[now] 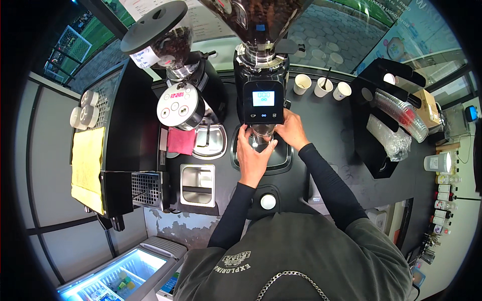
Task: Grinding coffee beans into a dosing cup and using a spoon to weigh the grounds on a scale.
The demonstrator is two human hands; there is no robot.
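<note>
A black coffee grinder [241,80] with a lit display [263,99] stands in front of me, its dark hopper [258,20] holding beans. Beneath the display is a clear, cup-like piece [263,133]. My left hand [255,158] is closed round its left and near side, thumb and fingers curved about it. My right hand [292,131] is against the grinder's right side, close to the same piece. Its fingertips are hidden behind the display housing, so its grip cannot be made out. Below both hands lies the grinder's black tray [281,163].
A second grinder [181,108] stands left, beside a pink cloth [181,141] and a steel knock box [197,188]. An espresso machine [133,120] with a yellow cloth [88,168] is farther left. Paper cups [324,87] and a black cup organizer [369,125] are at right.
</note>
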